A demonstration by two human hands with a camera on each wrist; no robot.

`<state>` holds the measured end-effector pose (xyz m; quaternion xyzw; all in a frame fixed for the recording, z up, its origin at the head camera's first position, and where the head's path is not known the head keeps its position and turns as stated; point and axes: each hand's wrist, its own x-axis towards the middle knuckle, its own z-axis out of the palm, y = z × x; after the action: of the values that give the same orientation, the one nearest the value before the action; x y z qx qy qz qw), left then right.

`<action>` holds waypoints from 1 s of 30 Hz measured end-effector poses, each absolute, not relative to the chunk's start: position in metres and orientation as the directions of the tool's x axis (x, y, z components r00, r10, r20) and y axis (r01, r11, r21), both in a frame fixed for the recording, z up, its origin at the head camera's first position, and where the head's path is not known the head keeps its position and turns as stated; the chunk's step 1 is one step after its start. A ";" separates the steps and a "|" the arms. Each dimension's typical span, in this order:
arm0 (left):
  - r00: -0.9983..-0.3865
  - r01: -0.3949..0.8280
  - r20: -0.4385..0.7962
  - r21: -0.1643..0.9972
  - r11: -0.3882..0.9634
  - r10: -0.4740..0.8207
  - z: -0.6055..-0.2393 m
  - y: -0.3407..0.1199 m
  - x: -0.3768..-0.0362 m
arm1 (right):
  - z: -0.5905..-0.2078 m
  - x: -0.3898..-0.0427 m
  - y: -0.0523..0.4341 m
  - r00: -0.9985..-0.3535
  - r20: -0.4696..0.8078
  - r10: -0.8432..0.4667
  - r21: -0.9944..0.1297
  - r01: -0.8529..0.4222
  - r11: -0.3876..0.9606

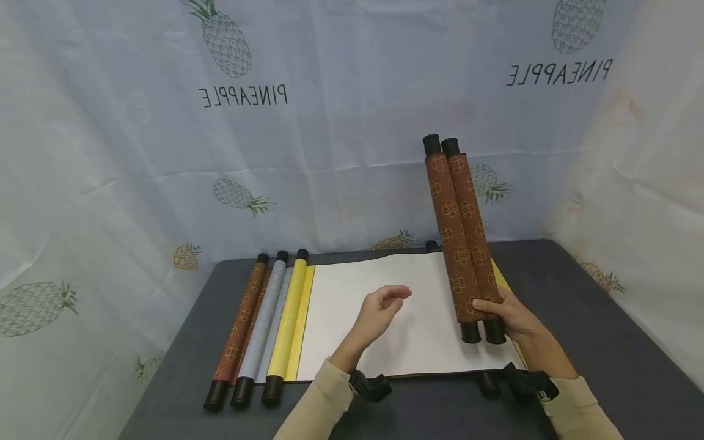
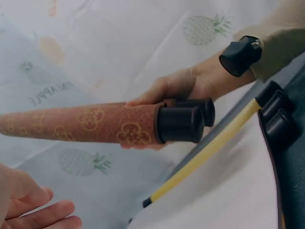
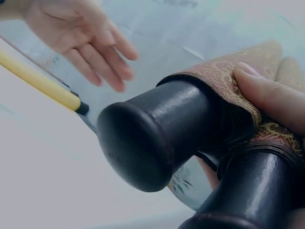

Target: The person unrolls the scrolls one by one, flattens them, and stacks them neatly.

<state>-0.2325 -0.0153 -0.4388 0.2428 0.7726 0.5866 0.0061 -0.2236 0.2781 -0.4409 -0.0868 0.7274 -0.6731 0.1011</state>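
Observation:
My right hand (image 1: 514, 315) grips the lower end of a brown scroll (image 1: 452, 238) with a gold flower pattern. The scroll is rolled up from both sides on two rods with black knobs, and it stands raised and slightly tilted over the table's right side. In the right wrist view the thumb (image 3: 271, 95) presses on the brown cloth, close to the black knobs (image 3: 138, 138). My left hand (image 1: 379, 308) hovers left of the scroll above a white sheet (image 1: 352, 293), fingers loosely bent and holding nothing. The left wrist view shows its relaxed fingers (image 2: 47, 214) apart from the scroll.
Beside the sheet's yellow left border lie a yellow roll (image 1: 288, 318), a grey-blue roll (image 1: 265, 318) and another brown roll (image 1: 242, 318), all with black knobs. A yellow edge (image 1: 502, 278) shows on the sheet's right. Pineapple-print cloth (image 1: 352, 122) hangs around the dark table (image 1: 170, 391).

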 end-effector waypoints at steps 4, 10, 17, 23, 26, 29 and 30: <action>-0.888 0.361 0.282 0.917 0.171 0.364 -0.432 -0.021 -0.235 | -0.441 -0.227 0.252 -0.970 0.012 -0.245 -0.998 -0.027 0.056; -0.909 0.317 0.268 0.942 0.113 0.320 -0.421 -0.028 -0.235 | -0.438 -0.230 0.208 -0.977 0.068 -0.201 -0.997 -0.076 0.031; -0.926 0.282 0.273 0.959 -0.004 0.261 -0.410 -0.031 -0.235 | -0.434 -0.231 0.156 -0.981 0.101 -0.163 -0.995 -0.098 -0.022; -0.944 0.293 0.282 0.955 0.045 0.174 -0.406 -0.034 -0.232 | -0.430 -0.229 0.122 -0.979 0.103 -0.175 -0.994 -0.095 -0.054; -0.954 0.279 0.271 0.959 0.052 0.129 -0.404 -0.036 -0.231 | -0.430 -0.230 0.111 -0.975 0.114 -0.189 -0.993 -0.104 -0.062; -0.960 0.275 0.271 0.960 0.050 0.070 -0.404 -0.038 -0.231 | -0.431 -0.232 0.102 -0.972 0.125 -0.199 -0.991 -0.112 -0.075; -0.961 0.273 0.270 0.961 0.047 0.053 -0.405 -0.038 -0.232 | -0.431 -0.232 0.100 -0.971 0.128 -0.203 -0.990 -0.114 -0.077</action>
<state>-0.2315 -0.0379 -0.4046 0.1133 0.7192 0.6808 -0.0807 -0.2321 0.1003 -0.4311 -0.1167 0.6785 -0.7246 0.0306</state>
